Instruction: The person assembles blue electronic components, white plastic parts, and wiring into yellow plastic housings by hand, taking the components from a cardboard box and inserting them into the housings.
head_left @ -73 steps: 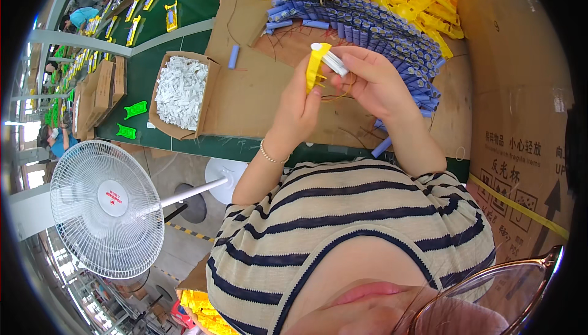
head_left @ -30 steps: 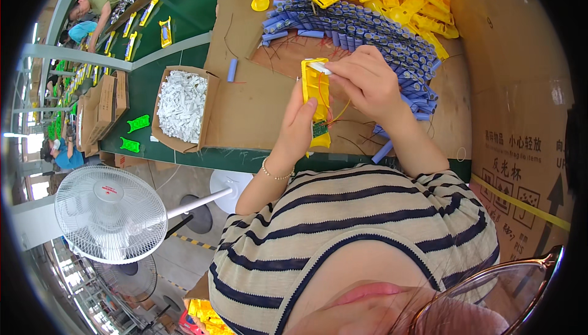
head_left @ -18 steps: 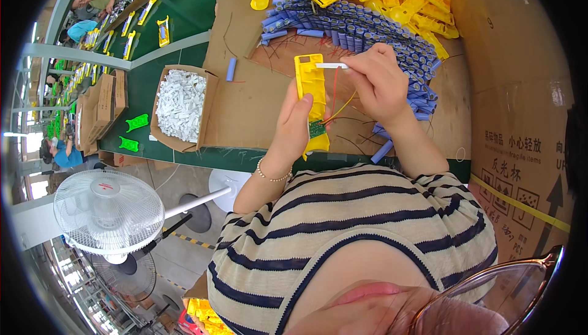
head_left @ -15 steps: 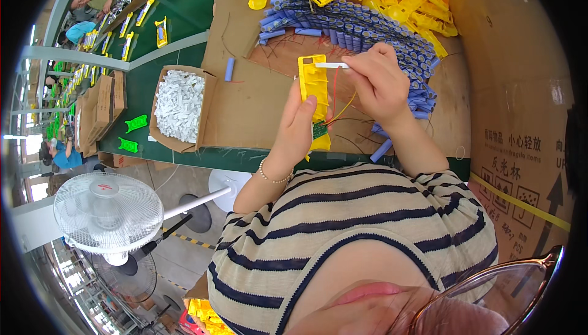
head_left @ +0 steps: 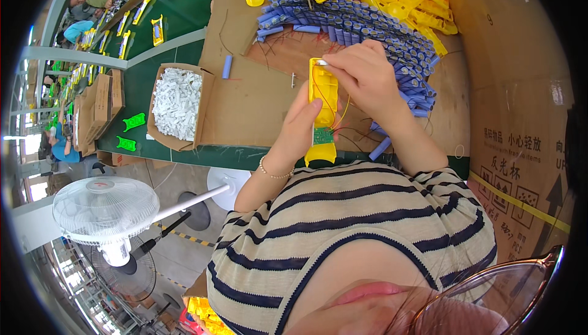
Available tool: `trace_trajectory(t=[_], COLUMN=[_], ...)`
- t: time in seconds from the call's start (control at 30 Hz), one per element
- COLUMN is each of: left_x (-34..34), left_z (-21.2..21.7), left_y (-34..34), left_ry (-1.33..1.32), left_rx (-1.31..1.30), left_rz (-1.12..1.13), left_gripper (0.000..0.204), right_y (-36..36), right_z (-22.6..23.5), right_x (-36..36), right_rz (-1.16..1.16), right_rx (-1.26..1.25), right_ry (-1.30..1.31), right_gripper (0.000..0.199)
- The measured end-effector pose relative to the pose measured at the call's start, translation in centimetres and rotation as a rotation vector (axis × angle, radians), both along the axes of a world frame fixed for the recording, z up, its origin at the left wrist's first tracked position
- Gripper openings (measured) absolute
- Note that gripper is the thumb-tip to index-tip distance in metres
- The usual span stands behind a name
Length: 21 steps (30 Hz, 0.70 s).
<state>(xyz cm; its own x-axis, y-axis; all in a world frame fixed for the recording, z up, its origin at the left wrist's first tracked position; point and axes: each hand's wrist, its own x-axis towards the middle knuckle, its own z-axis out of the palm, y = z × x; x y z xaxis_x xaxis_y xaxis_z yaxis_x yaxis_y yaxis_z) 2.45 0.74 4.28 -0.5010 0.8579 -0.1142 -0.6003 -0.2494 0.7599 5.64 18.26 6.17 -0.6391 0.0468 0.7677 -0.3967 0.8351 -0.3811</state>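
Yellow plastic housing [head_left: 326, 93] is up in front of my chest, over the near edge of the bench, long axis pointing away from me, hollow side facing up.

My left hand [head_left: 298, 128] is clenched round its left edge, thumb laid over the rim about midway. My right hand [head_left: 367, 77] has thumb and fingertips pinched on a small white piece [head_left: 321, 63] at the far end; most of it is under my fingers, so can't tell if it's seated or just resting there.

Green circuit board [head_left: 323, 136] sits in the near part of the housing. Red wire [head_left: 314, 80] runs up inside; yellow wire [head_left: 346, 112] loops out past the right edge.

Handling, my judgement: housing should be light, fairly stiff, a bit slick; thin walls may flex if squeezed hard. Best hold is the long side walls near the middle, clear of board and leads. White piece looks light and rigid, small enough to slip; take it by the edges. Wires are floppy, joints probably the fragile bit, so don't pull on them.

Blue cylindrical cells [head_left: 349, 22] are piled just beyond my right hand.
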Motion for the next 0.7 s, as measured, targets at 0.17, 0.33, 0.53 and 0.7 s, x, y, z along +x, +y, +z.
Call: trace_trajectory(t=[0.17, 0.33, 0.53, 0.7], left_x=[0.1, 0.1, -0.5, -0.2], left_z=[0.4, 0.6, 0.0, -0.1], left_y=[0.2, 0.0, -0.2, 0.4], left_ry=[0.068, 0.197, 0.105, 0.120], left_rx=[-0.063, -0.047, 0.052, -0.189], left_rz=[0.035, -0.016, -0.095, 0.065], left_gripper=[0.039, 0.039, 0.036, 0.041], right_y=[0.1, -0.5, 0.3, 0.0], right_z=[0.4, 0.2, -0.4, -1.1], right_x=[0.0, -0.2, 0.1, -0.2], right_rz=[0.025, 0.272, 0.480, 0.487], right_rx=[-0.045, -1.106, -1.102, -1.366], right_ry=[-0.085, -0.413, -0.629, -0.531], right_gripper=[0.018, 0.021, 0.023, 0.025])
